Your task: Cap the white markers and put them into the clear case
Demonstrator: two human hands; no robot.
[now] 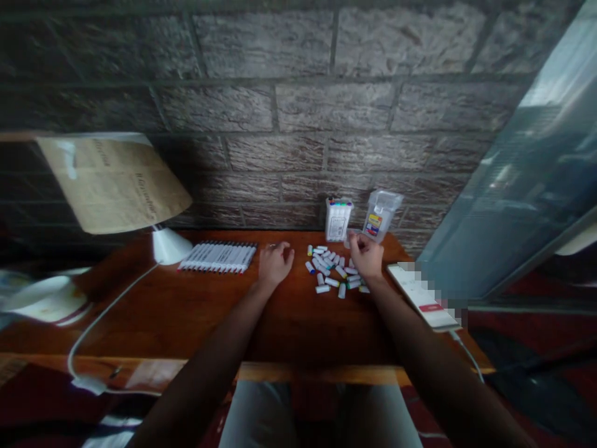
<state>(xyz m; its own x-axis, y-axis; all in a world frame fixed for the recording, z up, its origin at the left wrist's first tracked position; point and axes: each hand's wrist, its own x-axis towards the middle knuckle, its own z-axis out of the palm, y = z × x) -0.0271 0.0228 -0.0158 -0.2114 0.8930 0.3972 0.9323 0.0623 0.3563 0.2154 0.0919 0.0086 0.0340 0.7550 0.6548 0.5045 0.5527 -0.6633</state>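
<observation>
My left hand (pixel 276 264) hovers over the table between a row of markers and a pile of caps. Its thumb stands apart from the bent fingers, and nothing shows in it. On the right, my right hand (pixel 367 256) is closed in a pinch at the pile's far right edge. A clear plastic piece (pixel 348 239) shows at its fingertips; whether they grip it or something smaller is hidden. Several short white marker caps (pixel 332 282) with coloured ends lie scattered between the hands. White markers (pixel 218 257) with dark tips lie side by side on the left.
Against the brick wall stand a clear box of upright markers (pixel 339 223) and an open clear case (pixel 379 214). A lamp (pixel 119 180) and a white bowl (pixel 49 298) are at left. A white tablet-like device (pixel 422 298) with a cable lies at the table's (pixel 308 336) right edge.
</observation>
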